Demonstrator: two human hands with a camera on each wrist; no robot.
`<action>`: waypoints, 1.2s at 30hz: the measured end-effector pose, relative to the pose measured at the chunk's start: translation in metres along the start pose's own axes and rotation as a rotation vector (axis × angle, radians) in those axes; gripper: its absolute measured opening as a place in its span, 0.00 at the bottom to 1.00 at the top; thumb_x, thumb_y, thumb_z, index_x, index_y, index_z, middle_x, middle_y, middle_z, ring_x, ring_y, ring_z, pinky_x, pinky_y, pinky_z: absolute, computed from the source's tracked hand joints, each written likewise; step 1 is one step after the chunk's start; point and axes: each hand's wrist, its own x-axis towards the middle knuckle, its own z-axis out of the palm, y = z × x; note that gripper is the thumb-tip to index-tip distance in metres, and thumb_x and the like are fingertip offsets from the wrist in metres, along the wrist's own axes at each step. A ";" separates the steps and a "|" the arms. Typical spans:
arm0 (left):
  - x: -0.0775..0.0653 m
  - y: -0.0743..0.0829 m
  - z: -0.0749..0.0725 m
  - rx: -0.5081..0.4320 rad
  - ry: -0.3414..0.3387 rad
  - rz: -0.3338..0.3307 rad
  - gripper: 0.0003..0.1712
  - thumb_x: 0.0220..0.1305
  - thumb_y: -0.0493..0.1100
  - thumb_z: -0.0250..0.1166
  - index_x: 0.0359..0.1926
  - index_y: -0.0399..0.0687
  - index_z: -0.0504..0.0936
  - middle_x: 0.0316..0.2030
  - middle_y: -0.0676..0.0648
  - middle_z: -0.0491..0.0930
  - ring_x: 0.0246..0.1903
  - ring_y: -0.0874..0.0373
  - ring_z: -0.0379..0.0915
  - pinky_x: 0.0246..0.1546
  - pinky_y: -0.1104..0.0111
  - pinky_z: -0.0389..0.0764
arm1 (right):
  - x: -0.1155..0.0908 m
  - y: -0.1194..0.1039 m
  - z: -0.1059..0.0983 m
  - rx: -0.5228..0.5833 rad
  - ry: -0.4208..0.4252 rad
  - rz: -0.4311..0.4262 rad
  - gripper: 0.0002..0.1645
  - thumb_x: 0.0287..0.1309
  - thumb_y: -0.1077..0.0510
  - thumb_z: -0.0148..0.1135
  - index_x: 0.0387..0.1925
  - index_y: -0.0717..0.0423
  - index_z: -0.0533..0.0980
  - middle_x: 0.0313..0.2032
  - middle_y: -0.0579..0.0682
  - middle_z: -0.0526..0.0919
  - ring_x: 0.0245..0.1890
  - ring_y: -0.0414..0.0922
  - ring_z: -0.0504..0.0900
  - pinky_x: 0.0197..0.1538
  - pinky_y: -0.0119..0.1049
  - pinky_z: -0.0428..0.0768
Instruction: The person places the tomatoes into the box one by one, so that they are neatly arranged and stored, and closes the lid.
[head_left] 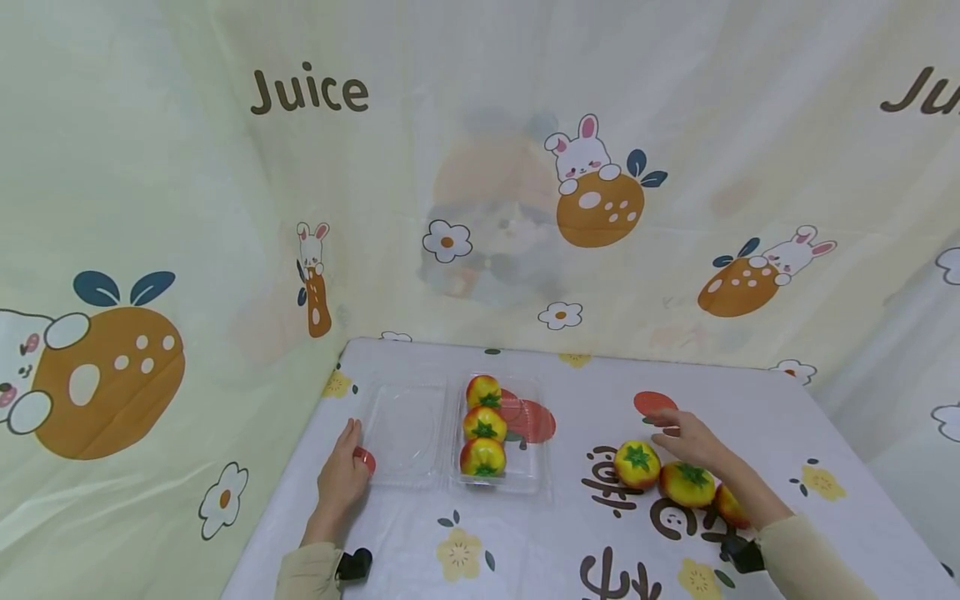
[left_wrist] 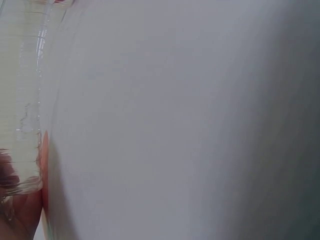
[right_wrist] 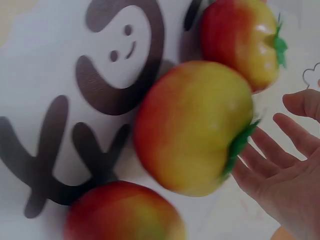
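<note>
A clear plastic clamshell box [head_left: 525, 467] lies unfolded on the table, its lid [head_left: 405, 433] to the left. Three red-and-yellow persimmons with green tops stand in a column in its left half, the middle persimmon [head_left: 484, 423] among them. My left hand [head_left: 342, 475] touches the lid's left edge, fingers extended along it; in the left wrist view part of the hand [left_wrist: 22, 215] shows through the plastic. Three more persimmons lie at the right, including a leftmost persimmon [head_left: 637, 464] and a middle one. My right hand [head_left: 693, 442] hovers just behind them, empty, fingers spread beside the middle persimmon [right_wrist: 197, 127].
A white tablecloth [head_left: 600, 542] with printed flowers, tomatoes and dark lettering covers the table. A patterned curtain [head_left: 480, 275] hangs along the table's back edge and round both sides. Each wrist wears a small black camera.
</note>
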 end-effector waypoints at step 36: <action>0.000 0.000 0.001 -0.002 -0.006 0.000 0.35 0.61 0.29 0.45 0.72 0.31 0.59 0.72 0.34 0.57 0.71 0.37 0.53 0.67 0.44 0.60 | 0.008 -0.012 0.026 0.125 -0.083 0.009 0.24 0.64 0.56 0.62 0.56 0.68 0.75 0.48 0.64 0.82 0.46 0.57 0.82 0.45 0.46 0.84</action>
